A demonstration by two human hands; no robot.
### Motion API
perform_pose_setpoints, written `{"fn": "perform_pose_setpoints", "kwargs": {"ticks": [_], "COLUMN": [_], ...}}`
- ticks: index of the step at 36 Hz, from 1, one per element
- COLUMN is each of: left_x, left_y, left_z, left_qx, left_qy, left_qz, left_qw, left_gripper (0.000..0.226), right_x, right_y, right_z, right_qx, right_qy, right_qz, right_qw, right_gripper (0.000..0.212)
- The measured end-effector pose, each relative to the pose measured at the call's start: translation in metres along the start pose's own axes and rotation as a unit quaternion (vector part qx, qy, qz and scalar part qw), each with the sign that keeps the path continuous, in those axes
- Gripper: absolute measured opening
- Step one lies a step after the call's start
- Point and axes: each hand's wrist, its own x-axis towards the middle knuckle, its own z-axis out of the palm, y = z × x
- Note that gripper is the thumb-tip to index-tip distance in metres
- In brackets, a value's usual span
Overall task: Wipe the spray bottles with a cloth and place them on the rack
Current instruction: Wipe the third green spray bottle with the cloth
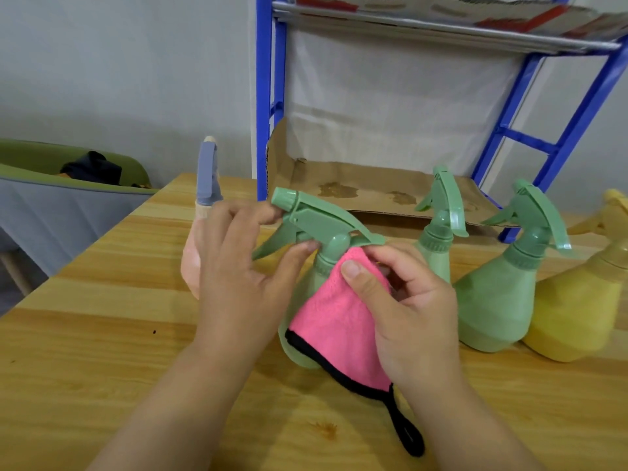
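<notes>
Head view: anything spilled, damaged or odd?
Yes: the cardboard liner on the blue rack shelf carries two dark blotches, like spill stains, and its left edge is folded up. A brownish mark also shows on the table.

Pale grey wall behind; wooden table in front; green-grey chair left.

A pale wooden counter carried five spray bottles: a peach bottle at ten o'clock, a centre green bottle, then a second green bottle, a third green bottle and a yellow bottle toward three o'clock. A blue rack stood at twelve o'clock.
</notes>
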Motion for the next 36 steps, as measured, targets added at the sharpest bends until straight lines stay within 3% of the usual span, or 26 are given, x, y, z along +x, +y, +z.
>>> {"fn": "perform_pose_setpoints", "kwargs": {"ticks": [4, 12, 14, 18, 22, 25, 36], "left_x": [-0.001, -0.003, -0.004, -0.007, -0.005, -0.003, -0.004], "left_y": [-0.004, 0.006, 0.008, 0.009, 0.013, 0.014, 0.017], "left_z": [0.001, 0.001, 0.002, 0.003, 0.002, -0.002, -0.003], "left_qx": [0.068, -0.023, -0.071, -0.203, -0.223, -0.267, -0.298], "left_qy": [-0.003, -0.112, -0.124, -0.115, -0.141, -0.170, -0.205], "left_qz": [0.050, -0.027, -0.045, -0.102, -0.120, -0.129, -0.126], "left_qw": [0.996, 0.993, 0.989, 0.967, 0.957, 0.940, 0.924], "left_gripper": [0.040, 0.077, 0.075, 0.056, 0.033, 0.032, 0.026], "right_x": [-0.006, -0.008, -0.009, -0.010, -0.009, -0.006, -0.001], "right_y": [0.003, 0.003, 0.002, 0.003, 0.003, 0.004, -0.002], "right_z": [0.004, 0.003, 0.005, 0.007, 0.006, 0.005, -0.002], "right_qx": [-0.054, -0.054, -0.046, -0.036, -0.082, -0.092, 0.027], "right_qy": [0.049, 0.035, 0.029, 0.027, 0.030, 0.043, 0.057], "right_qz": [-0.047, -0.084, -0.094, -0.118, -0.175, -0.189, -0.040], "right_qw": [0.996, 0.994, 0.994, 0.992, 0.981, 0.977, 0.997], "right_gripper": [0.014, 0.012, 0.010, 0.026, 0.033, 0.035, 0.024]}}
